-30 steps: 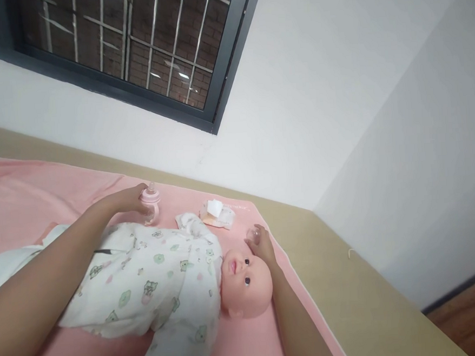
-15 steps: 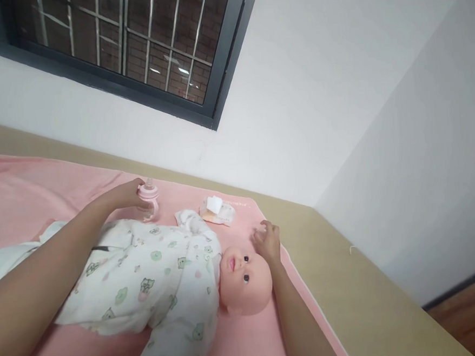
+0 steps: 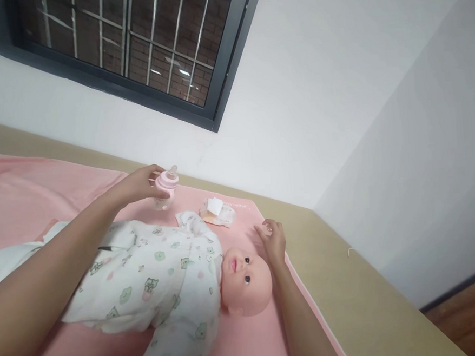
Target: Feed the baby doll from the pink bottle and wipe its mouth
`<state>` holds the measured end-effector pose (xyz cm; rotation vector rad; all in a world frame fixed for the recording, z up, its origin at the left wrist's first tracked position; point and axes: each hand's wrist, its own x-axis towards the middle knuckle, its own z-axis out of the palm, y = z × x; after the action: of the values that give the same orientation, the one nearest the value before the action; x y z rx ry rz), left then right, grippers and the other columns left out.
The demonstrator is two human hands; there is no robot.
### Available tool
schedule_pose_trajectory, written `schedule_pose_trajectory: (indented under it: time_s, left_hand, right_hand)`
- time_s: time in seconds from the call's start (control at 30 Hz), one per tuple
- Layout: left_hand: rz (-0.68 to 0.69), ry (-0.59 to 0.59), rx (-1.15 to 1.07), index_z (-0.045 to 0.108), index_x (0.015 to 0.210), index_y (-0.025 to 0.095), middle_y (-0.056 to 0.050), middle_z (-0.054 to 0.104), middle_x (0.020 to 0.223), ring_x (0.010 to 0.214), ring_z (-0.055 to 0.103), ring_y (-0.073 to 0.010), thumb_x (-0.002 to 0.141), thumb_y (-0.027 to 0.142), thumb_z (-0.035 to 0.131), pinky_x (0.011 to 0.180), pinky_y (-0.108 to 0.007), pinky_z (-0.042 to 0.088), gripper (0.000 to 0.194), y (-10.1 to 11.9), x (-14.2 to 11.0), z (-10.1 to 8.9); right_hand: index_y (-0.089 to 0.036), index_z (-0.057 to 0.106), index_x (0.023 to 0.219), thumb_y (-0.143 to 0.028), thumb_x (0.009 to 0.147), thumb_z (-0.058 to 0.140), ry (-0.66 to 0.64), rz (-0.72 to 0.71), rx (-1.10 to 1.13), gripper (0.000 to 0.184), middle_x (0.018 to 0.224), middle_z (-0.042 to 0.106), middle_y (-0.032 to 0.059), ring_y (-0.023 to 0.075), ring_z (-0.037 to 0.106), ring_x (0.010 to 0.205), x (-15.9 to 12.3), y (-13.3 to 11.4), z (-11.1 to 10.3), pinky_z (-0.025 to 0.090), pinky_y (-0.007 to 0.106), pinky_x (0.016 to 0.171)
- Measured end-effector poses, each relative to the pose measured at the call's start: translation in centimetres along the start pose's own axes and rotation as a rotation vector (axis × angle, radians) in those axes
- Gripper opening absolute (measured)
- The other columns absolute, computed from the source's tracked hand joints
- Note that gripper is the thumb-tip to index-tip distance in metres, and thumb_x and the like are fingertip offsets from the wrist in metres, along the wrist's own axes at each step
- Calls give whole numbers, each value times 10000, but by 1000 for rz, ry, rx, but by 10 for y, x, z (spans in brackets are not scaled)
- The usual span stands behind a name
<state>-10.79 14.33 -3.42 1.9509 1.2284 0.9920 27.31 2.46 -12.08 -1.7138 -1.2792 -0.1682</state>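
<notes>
My left hand grips a baby bottle with a pink collar and a clear teat, tilted slightly to the right above the pink blanket. A bald baby doll lies on its back in a white top printed with green and pink figures, its head to the right. Beyond the doll's head, my right hand has its fingers curled at the blanket's edge. A small clear glint shows between those fingers; what it belongs to cannot be made out.
A small opened packet with a white piece on it lies near the doll's sleeve. The pink blanket covers much of the tan surface. White walls and a barred window stand behind.
My left hand has carried the bottle right and a little up, and the bottle leans more. My right hand has shifted slightly right. The doll and the packet stay in place.
</notes>
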Motion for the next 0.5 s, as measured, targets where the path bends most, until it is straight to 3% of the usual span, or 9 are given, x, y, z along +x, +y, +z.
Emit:
schedule_pose_trajectory:
  time_s: [0.17,0.3,0.4,0.5]
  left_hand:
    - [209,-46,-1,557,1091,219,-62,671,1134,1047,626,-298,565,361,735,848,-351,502,573,35,-18,25]
    - [307,-51,52,564,1085,260,-30,679,1103,1018,629,-306,639,337,678,804,-362,487,467,66,-45,47]
    - [357,-54,91,559,1087,270,-26,687,1066,958,639,-301,665,347,669,740,-347,469,443,82,-63,59]
    - [403,-69,122,557,1098,270,-19,692,1034,901,645,-284,695,356,664,689,-329,453,426,89,-72,64]
  right_hand:
    - [-210,567,874,-508,709,666,48,-99,289,354,949,537,67,211,537,912,12,-61,-23,500,358,782]
    - [-239,537,989,-433,720,716,17,-283,520,377,1049,507,47,184,541,1001,-2,-121,-43,510,373,884]
    - [-277,503,1064,-334,737,736,10,-500,525,405,1125,478,43,186,510,1097,-22,-154,-50,473,404,967]
    - [-298,465,1137,-267,778,707,-6,-611,450,434,1156,455,53,195,485,1141,-36,-170,-51,455,417,987]
